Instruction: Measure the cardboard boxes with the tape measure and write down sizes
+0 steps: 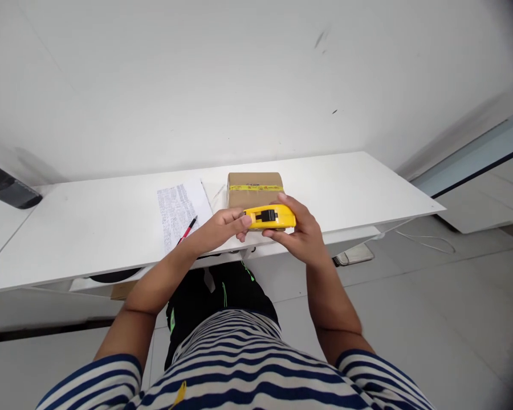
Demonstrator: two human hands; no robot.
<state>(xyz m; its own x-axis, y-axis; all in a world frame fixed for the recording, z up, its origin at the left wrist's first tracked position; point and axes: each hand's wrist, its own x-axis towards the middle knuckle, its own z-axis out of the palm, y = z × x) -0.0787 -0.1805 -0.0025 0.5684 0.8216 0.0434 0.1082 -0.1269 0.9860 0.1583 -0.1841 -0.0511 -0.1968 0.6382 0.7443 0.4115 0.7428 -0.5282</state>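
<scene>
Both hands hold a yellow cutter [270, 217]; box [253, 189] tape's print unreadable.

printed sheet [177, 212], red pen [187, 229], taped box [254, 189]

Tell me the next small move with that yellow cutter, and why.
Probably thumb the black slider forward: both hands, left hand and right hand, hold the cutter with no blade showing, and the box behind is taped shut.

A box [253, 189] sat on the counter [89, 228]; left of it lay a sheet [177, 213] with a pen [187, 229] on it.
</scene>
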